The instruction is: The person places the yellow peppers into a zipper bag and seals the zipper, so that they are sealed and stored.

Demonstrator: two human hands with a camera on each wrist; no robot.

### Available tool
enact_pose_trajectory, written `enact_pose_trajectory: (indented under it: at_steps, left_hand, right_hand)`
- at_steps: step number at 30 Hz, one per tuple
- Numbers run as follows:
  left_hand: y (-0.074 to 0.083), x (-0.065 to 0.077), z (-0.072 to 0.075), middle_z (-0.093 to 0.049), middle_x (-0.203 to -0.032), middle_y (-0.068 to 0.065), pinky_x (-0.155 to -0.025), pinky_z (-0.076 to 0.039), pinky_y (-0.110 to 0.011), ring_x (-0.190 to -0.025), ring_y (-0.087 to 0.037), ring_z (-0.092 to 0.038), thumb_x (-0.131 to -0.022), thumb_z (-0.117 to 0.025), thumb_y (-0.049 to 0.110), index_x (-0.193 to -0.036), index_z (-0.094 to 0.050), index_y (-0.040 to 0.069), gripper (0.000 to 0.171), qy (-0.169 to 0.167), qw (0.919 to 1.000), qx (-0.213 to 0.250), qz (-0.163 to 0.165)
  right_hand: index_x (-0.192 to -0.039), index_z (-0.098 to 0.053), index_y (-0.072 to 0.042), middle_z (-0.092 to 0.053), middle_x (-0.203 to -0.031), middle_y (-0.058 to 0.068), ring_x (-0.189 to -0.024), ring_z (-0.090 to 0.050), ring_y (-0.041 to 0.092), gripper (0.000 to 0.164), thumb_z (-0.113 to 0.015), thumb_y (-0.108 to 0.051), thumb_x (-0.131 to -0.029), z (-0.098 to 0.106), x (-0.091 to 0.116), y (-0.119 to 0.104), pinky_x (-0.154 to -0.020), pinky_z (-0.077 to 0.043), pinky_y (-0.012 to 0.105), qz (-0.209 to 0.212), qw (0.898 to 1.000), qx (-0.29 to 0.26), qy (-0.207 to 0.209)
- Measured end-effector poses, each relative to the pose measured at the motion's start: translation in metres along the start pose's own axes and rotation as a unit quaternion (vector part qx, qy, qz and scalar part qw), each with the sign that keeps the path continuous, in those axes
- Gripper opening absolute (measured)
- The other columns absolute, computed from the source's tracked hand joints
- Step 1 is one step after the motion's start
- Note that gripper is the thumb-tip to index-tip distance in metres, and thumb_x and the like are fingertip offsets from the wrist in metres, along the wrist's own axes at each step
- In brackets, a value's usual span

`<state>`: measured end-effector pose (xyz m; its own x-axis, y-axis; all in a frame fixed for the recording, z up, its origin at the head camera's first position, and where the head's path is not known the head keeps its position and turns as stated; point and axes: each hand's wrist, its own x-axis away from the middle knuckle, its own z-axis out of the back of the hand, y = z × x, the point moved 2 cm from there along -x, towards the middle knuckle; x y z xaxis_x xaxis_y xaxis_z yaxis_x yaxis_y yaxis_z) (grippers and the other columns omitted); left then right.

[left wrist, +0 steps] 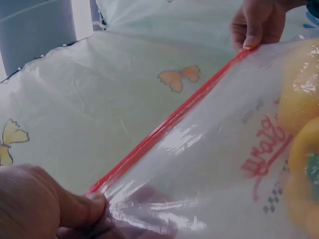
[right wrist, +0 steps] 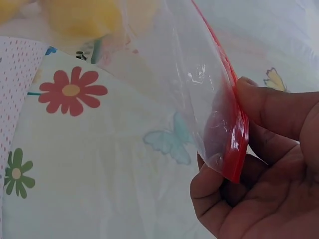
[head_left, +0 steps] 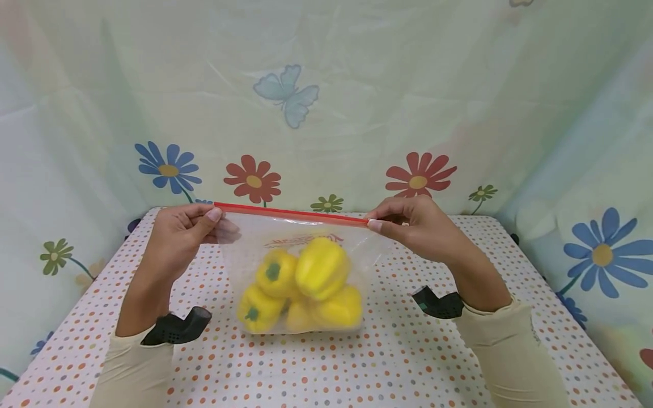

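A clear zip bag with a red zip strip along its top hangs upright between both hands. Inside it lie several yellow bell peppers, some with green stems showing. My left hand pinches the strip's left end between thumb and fingers. At the other end, my right hand pinches the strip near the corner, and the right wrist view shows the red corner between thumb and fingers. The strip is stretched nearly straight and its two edges lie together. Whether the zip is fully sealed I cannot tell.
Beneath the bag is a table with a dotted cloth. Curtains printed with flowers and butterflies stand behind it and at both sides. A dark wrist camera sits on the left wrist, another on the right.
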<state>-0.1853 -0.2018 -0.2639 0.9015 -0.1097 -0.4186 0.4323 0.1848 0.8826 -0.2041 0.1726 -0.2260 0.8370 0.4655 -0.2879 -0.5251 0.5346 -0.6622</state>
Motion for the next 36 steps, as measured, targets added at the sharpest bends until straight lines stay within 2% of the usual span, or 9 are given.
enact_pose_trajectory:
  at_steps: [2,6,9,15,21,24,28,32,36]
  left_hand:
    - [-0.001,0.000,0.004,-0.073,-0.084,-0.009,-0.075,-0.056,-0.029,-0.077,-0.020,-0.072,-0.098,-0.056,0.012,-0.103,-0.065,-0.014,0.028,0.001,1.0000,0.007,0.005]
    - [-0.002,0.003,0.012,-0.073,-0.084,-0.007,-0.074,-0.056,-0.027,-0.077,-0.018,-0.072,-0.098,-0.056,0.013,-0.103,-0.065,-0.012,0.027,0.004,0.9999,-0.008,0.011]
    - [-0.001,0.003,0.013,-0.073,-0.086,-0.008,-0.075,-0.056,-0.028,-0.079,-0.019,-0.072,-0.098,-0.056,0.014,-0.104,-0.067,-0.011,0.027,-0.006,0.9998,-0.019,0.005]
    - [0.001,0.004,0.009,-0.073,-0.086,-0.010,-0.075,-0.056,-0.031,-0.079,-0.021,-0.072,-0.097,-0.056,0.010,-0.102,-0.067,-0.011,0.025,-0.022,0.9993,0.030,0.004]
    - [0.002,0.005,0.011,-0.073,-0.087,-0.010,-0.076,-0.056,-0.033,-0.079,-0.023,-0.071,-0.097,-0.055,0.005,-0.099,-0.066,-0.013,0.021,-0.041,0.9974,0.059,-0.003]
    - [0.002,0.006,0.012,-0.073,-0.088,-0.012,-0.078,-0.056,-0.033,-0.081,-0.024,-0.071,-0.097,-0.053,0.001,-0.100,-0.065,-0.014,0.019,-0.061,0.9951,0.075,-0.018]
    - [0.002,0.006,0.014,-0.073,-0.093,-0.011,-0.080,-0.055,-0.033,-0.085,-0.023,-0.071,-0.097,-0.051,-0.004,-0.105,-0.066,-0.011,0.019,-0.108,0.9879,0.098,-0.053]
    - [0.005,0.007,0.015,-0.071,-0.097,-0.013,-0.080,-0.056,-0.034,-0.086,-0.024,-0.071,-0.095,-0.051,-0.007,-0.106,-0.066,-0.010,0.019,-0.156,0.9784,0.099,-0.093]
    - [0.008,0.009,0.017,-0.072,-0.098,-0.014,-0.080,-0.056,-0.036,-0.087,-0.025,-0.071,-0.095,-0.051,-0.009,-0.104,-0.066,-0.011,0.018,-0.186,0.9724,0.085,-0.113]
  right_hand:
    - [-0.101,-0.073,-0.002,-0.067,-0.087,0.005,-0.075,-0.059,0.021,0.014,-0.068,-0.008,-0.090,0.003,0.002,0.002,-0.066,-0.052,0.026,-0.007,1.000,0.002,0.000]
    - [-0.102,-0.072,0.000,-0.067,-0.089,0.007,-0.078,-0.061,0.021,0.015,-0.067,-0.006,-0.090,0.006,0.006,0.006,-0.070,-0.054,0.026,-0.021,1.000,0.003,-0.003]
    - [-0.103,-0.072,-0.002,-0.066,-0.091,0.007,-0.080,-0.060,0.022,0.015,-0.067,-0.009,-0.091,0.007,0.008,0.009,-0.070,-0.053,0.027,-0.023,1.000,0.013,-0.002]
    - [-0.105,-0.071,-0.001,-0.068,-0.091,0.007,-0.082,-0.062,0.023,0.019,-0.067,-0.014,-0.091,0.009,0.015,0.010,-0.072,-0.054,0.026,-0.033,0.999,-0.010,0.010]
    - [-0.106,-0.069,0.001,-0.069,-0.089,0.011,-0.079,-0.066,0.018,0.017,-0.066,-0.007,-0.091,0.008,0.024,0.011,-0.076,-0.055,0.025,-0.006,0.998,-0.055,0.021]
    - [-0.107,-0.070,0.000,-0.069,-0.090,0.008,-0.078,-0.066,0.017,0.018,-0.066,-0.007,-0.091,0.008,0.029,0.012,-0.075,-0.055,0.024,0.001,0.998,-0.052,0.033]
    - [-0.106,-0.070,-0.001,-0.067,-0.091,0.007,-0.079,-0.067,0.016,0.017,-0.067,-0.004,-0.090,0.008,0.035,0.011,-0.075,-0.055,0.024,0.014,0.997,-0.058,0.045]
    - [-0.103,-0.071,-0.002,-0.065,-0.091,0.005,-0.078,-0.066,0.016,0.017,-0.067,0.003,-0.087,0.010,0.044,0.006,-0.074,-0.055,0.024,0.052,0.994,-0.072,0.058]
    - [-0.102,-0.073,-0.002,-0.063,-0.092,0.005,-0.076,-0.060,0.016,0.025,-0.066,0.013,-0.083,0.012,0.055,-0.004,-0.065,-0.054,0.022,0.100,0.989,-0.082,0.070]
